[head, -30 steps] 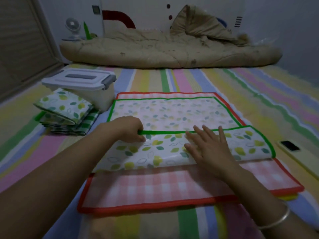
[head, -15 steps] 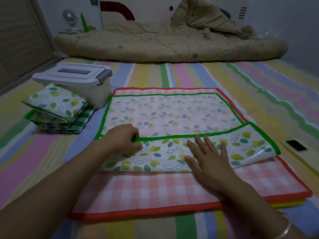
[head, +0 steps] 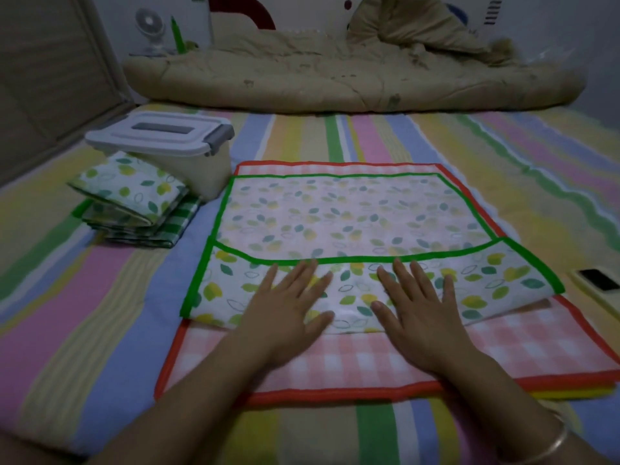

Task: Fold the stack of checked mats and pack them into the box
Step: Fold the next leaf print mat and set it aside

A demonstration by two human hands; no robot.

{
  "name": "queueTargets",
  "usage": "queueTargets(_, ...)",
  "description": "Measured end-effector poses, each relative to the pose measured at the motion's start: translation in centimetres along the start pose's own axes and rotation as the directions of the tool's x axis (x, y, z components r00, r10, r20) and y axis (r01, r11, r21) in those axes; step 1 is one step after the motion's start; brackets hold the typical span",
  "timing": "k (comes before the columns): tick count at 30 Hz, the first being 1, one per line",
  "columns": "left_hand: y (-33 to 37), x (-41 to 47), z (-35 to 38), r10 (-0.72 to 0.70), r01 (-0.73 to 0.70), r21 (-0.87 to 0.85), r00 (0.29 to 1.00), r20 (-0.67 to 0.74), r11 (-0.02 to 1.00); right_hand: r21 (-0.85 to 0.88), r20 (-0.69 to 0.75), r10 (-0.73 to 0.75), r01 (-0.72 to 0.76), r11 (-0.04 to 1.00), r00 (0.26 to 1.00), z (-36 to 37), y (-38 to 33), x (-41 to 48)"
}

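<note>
A green-edged mat (head: 339, 216) with a leaf print lies on top of the stack, its near strip folded up over itself. My left hand (head: 288, 313) and my right hand (head: 416, 310) lie flat, fingers spread, on that folded strip. Under it is a red-edged pink checked mat (head: 369, 360), and a yellow edge of another mat (head: 570, 394) shows below at the right. A small pile of folded mats (head: 134, 203) sits at the left, leaning against the white box (head: 204, 166), whose grey-latched lid is on.
Everything lies on a striped pastel sheet (head: 84, 313). A beige quilt (head: 335, 75) is bunched along the far side. A phone (head: 600, 280) rests at the right edge. A small fan (head: 151, 31) stands at the back left.
My left hand let go of the green edge it was pinching and now lies flat. Both hands press on the folded strip side by side. The view has tilted down and closer.
</note>
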State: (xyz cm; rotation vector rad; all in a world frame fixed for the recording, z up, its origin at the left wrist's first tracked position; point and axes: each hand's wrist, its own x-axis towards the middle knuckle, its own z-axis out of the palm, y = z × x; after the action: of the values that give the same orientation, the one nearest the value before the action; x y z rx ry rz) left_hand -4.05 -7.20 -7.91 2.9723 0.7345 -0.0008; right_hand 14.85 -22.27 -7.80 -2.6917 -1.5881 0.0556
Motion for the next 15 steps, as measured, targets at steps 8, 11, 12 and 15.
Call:
queueTargets(8,-10.0,-2.9,-0.4,-0.146,0.146,0.011,0.988,-0.050,0.989,0.017,0.005,0.010,-0.010,1.000,1.000,0.1,-0.1,0.0)
queueTargets(11,-8.0,-1.8,-2.0,-0.176,0.181,0.015,0.969,-0.176,0.983,0.015,0.006,0.013,-0.013,1.000,1.000,0.1,0.0,0.0)
queueTargets(12,-7.0,-1.2,-2.7,-0.166,0.171,0.004,0.963,-0.213,0.985,0.015,0.005,0.013,-0.013,1.000,1.000,0.2,0.0,0.1)
queueTargets(15,-3.7,0.9,-3.1,-0.043,0.044,0.004,0.985,-0.167,0.999,0.036,-0.010,0.008,-0.007,0.999,1.000,0.3,0.1,0.1)
